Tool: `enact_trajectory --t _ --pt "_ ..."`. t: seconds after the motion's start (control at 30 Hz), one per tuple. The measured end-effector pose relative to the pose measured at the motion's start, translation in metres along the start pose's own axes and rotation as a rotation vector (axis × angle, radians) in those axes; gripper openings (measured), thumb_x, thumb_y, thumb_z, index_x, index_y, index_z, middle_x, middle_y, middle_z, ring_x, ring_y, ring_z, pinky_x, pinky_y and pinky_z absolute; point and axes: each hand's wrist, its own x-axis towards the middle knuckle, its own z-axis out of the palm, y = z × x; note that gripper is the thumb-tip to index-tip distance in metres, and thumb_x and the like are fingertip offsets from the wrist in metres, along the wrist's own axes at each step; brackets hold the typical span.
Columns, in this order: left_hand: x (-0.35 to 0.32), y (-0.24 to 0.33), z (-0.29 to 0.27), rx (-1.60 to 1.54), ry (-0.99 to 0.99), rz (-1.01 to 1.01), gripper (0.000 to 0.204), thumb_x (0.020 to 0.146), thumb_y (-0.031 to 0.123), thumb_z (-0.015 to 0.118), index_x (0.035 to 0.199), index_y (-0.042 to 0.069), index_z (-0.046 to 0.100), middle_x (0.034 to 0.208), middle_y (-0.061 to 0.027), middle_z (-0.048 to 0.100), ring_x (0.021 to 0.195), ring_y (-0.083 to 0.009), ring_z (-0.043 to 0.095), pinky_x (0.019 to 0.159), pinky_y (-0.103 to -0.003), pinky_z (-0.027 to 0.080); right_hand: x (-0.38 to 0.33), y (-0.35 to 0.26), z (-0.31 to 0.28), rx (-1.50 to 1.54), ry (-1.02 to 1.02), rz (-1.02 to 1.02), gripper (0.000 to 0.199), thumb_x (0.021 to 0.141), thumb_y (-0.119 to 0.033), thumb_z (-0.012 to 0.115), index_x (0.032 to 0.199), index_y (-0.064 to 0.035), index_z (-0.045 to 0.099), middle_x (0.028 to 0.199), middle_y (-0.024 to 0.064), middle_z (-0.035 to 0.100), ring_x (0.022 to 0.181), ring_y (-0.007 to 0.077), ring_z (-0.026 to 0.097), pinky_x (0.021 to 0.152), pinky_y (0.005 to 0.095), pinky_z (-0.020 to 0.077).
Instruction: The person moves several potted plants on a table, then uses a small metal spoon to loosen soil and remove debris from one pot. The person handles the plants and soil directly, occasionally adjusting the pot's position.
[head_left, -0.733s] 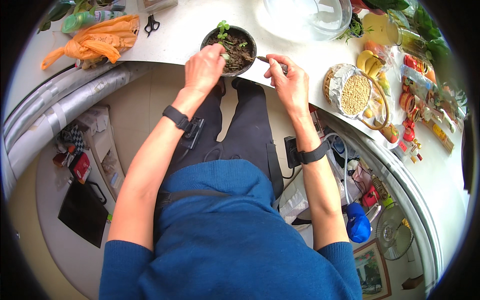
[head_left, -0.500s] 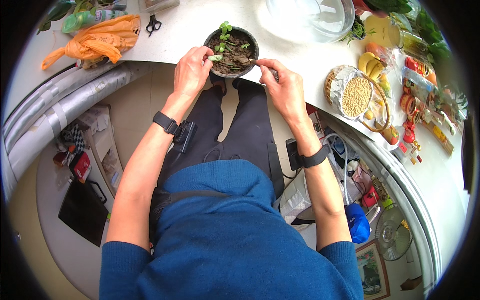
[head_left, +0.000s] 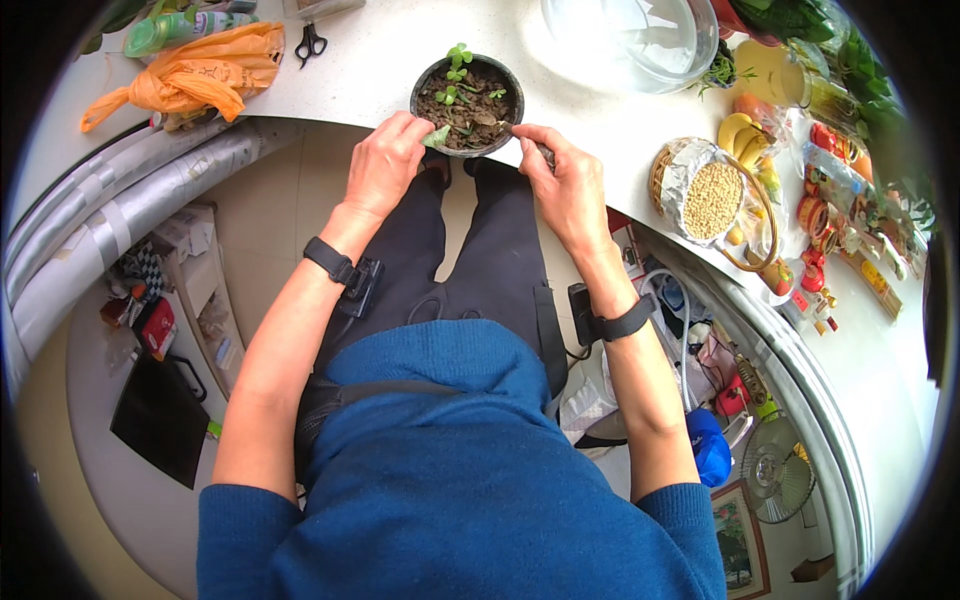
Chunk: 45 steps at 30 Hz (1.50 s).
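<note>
A small black pot (head_left: 432, 82) full of dark soil and little green seedlings (head_left: 458, 57) stands at the near edge of a white counter (head_left: 390, 50). My left hand (head_left: 385, 165) rests at the pot's near left rim and pinches a small pale-green leaf (head_left: 437, 135). At the pot's near right rim, my right hand (head_left: 565, 180) is closed around a thin dark tool (head_left: 543, 152) whose tip points into the soil. Black bands sit on both wrists.
An orange plastic bag (head_left: 205, 72) and black scissors (head_left: 312, 42) lie to the left on the counter. Behind the pot is a clear glass bowl (head_left: 630, 40). A foil-lined basket of grain (head_left: 712, 195) and fruit stand to the right. Grey pipes (head_left: 110, 230) run below left.
Both hands have shifted along the pot's near rim. My left hand now pinches a leaf at the rim, and my right hand has come closer to the pot.
</note>
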Motion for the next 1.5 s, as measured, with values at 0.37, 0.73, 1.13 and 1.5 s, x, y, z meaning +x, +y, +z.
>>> enact_trajectory --t 0.37,0.73,1.13,1.5 --pt "0.008 -0.002 0.012 0.122 0.149 0.279 0.02 0.077 0.002 0.066 0.095 0.01 0.065 0.093 -0.0033 0.063 0.083 -0.0207 0.066 0.066 -0.033 0.057 -0.009 0.003 -0.001 0.035 0.056 -0.058 0.02 0.095 -0.009 0.061 0.113 -0.0008 0.068 0.089 0.0183 0.071 0.072 0.0188 0.069 0.069 0.0311 0.0533" --pt "0.009 -0.006 0.023 0.15 0.062 0.266 0.023 0.075 0.002 0.068 0.097 0.01 0.068 0.093 -0.0034 0.065 0.083 -0.0225 0.065 0.068 -0.033 0.056 -0.012 0.004 0.003 0.008 0.097 -0.102 0.02 0.094 -0.007 0.061 0.112 -0.0004 0.068 0.093 0.0199 0.071 0.079 0.0269 0.07 0.074 0.0342 0.0541" --pt "0.019 0.005 0.021 0.079 0.079 0.357 0.027 0.073 0.0 0.066 0.097 0.011 0.068 0.094 -0.002 0.065 0.083 -0.0222 0.064 0.068 -0.034 0.057 -0.011 0.007 -0.003 -0.035 0.073 -0.161 0.022 0.091 -0.004 0.061 0.112 0.0003 0.067 0.101 0.0208 0.07 0.093 0.0346 0.07 0.081 0.0377 0.0547" --pt "0.016 0.001 0.026 0.135 0.024 0.324 0.023 0.074 0.005 0.063 0.096 0.013 0.065 0.092 0.0007 0.061 0.088 -0.018 0.062 0.071 -0.031 0.056 -0.011 0.008 -0.002 -0.073 0.023 -0.167 0.023 0.092 -0.004 0.06 0.113 -0.0002 0.066 0.102 0.0209 0.069 0.094 0.0366 0.068 0.081 0.0392 0.0542"
